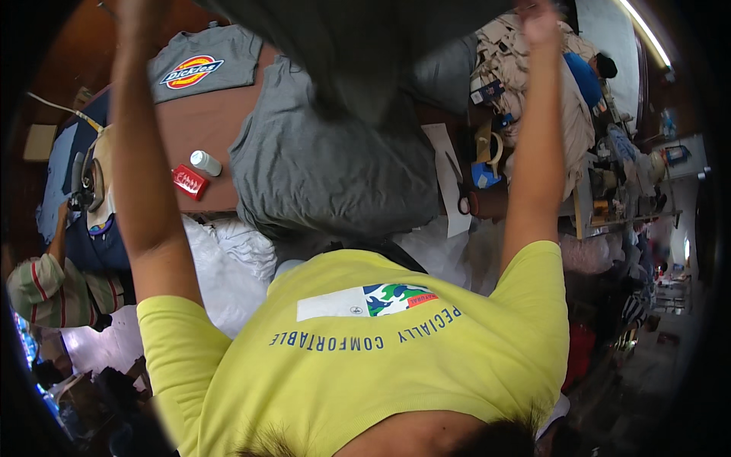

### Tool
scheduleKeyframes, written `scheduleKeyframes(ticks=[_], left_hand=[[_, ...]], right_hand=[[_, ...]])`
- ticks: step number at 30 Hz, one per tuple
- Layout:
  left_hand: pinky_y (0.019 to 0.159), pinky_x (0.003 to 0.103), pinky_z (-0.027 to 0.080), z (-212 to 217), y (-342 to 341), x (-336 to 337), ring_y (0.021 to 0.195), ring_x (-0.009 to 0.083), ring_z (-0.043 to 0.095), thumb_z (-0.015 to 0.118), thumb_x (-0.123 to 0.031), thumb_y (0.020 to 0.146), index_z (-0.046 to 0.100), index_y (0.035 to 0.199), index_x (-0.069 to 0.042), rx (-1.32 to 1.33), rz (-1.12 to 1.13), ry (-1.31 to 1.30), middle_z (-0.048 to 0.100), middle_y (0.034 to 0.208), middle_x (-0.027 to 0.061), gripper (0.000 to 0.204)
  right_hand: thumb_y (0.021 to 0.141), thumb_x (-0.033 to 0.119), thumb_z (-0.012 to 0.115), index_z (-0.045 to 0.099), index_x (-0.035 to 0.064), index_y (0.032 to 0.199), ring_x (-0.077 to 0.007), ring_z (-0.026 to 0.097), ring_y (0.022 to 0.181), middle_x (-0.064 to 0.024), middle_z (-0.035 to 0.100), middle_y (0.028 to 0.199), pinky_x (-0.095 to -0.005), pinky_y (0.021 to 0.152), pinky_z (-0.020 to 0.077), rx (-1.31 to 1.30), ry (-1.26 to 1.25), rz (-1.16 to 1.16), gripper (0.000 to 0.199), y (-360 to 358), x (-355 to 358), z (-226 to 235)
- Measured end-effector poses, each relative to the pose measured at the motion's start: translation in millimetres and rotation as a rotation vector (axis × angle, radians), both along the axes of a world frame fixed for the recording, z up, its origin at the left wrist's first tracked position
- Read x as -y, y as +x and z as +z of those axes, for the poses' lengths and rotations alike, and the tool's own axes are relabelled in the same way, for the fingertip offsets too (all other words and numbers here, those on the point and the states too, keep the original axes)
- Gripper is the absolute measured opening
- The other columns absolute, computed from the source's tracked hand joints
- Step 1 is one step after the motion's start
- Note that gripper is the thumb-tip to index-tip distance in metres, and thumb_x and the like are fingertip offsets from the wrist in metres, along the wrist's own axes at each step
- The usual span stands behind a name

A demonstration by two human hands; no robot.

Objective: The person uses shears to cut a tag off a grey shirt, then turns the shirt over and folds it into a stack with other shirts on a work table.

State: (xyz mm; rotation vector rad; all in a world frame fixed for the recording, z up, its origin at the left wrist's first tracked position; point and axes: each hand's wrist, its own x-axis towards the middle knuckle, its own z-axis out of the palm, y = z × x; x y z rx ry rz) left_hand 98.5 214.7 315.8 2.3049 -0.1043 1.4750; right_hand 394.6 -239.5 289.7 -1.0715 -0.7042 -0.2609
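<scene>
We have the dark cloth aloft over the grey shirt, blurred; our right hand looks closed on its corner, while our left hand is cut off up top, grip impossible to tell; that sagging middle could catch and rumple the shirt, and a low leftward sweep could topple the white bottle; bare brown tabletop gives us room left; scissors and a beige pile crowd the right; the shirt overhangs the near edge.
</scene>
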Motion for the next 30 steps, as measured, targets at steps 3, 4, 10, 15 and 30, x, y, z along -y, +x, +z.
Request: scheduleKeyframes(ticks=[3, 4, 10, 15, 30], left_hand=[[0.072, 0.028, 0.047, -4.2, -50.8, 7.7, 0.083, 0.0166, 0.056, 0.051, -0.001, 0.077, 0.058, 0.099, 0.000, -0.041, 0.151, 0.135, 0.060, 0.092, 0.0081, 0.024], [0.073, 0.029, 0.047, -7.1, -70.7, 6.7, 0.086, 0.0173, 0.057, 0.047, -0.001, 0.078, 0.057, 0.103, 0.000, -0.048, 0.196, 0.179, 0.059, 0.097, 0.0094, 0.027], [0.092, 0.035, 0.042, -103.7, -138.5, 82.6, 0.114, 0.0254, 0.047, 0.029, 0.016, 0.059, 0.060, 0.110, -0.003, -0.277, -0.100, -0.396, 0.053, 0.116, 0.0148, 0.063], [0.090, 0.027, 0.039, -277.1, -185.4, 117.7, 0.117, 0.0206, 0.041, 0.034, 0.011, 0.063, 0.062, 0.111, -0.012, -0.668, -0.037, -0.910, 0.039, 0.129, 0.0096, 0.061], [0.077, 0.030, 0.042, -349.5, -210.0, 121.3, 0.088, 0.0119, 0.054, 0.063, -0.014, 0.082, 0.050, 0.113, -0.010, -0.584, 0.089, -1.698, 0.058, 0.099, 0.0019, 0.034]], right_hand=[[0.082, 0.002, 0.052, 0.055, 0.0050, 0.093, -0.0180, 0.060, 0.080, -0.0060, 0.062, 0.084, -0.0291, 0.074, 0.0500, -0.035, 0.246, 0.255, 0.012, -52.5, 27.6, 69.0], [0.081, 0.001, 0.051, 0.056, 0.0040, 0.093, -0.0181, 0.060, 0.080, -0.0068, 0.063, 0.085, -0.0290, 0.074, 0.0500, -0.068, 0.233, 0.183, 0.013, -83.5, 29.0, 67.6], [0.083, 0.000, 0.052, 0.054, 0.0056, 0.108, -0.0222, 0.055, 0.102, -0.0111, 0.057, 0.112, -0.0371, 0.083, 0.0492, -0.422, 0.142, 0.334, 0.026, -182.8, 66.9, -77.1], [0.078, -0.007, 0.052, 0.051, 0.0115, 0.111, -0.0225, 0.059, 0.091, -0.0120, 0.058, 0.106, -0.0386, 0.071, 0.0524, -0.943, 0.059, 0.117, 0.038, -250.5, 82.5, -265.5], [0.084, 0.033, 0.054, 0.046, 0.0111, 0.115, -0.0237, 0.053, 0.090, -0.0092, 0.048, 0.107, -0.0418, 0.076, 0.0470, -1.243, 0.014, -0.067, 0.039, -288.2, 122.2, -326.1]])
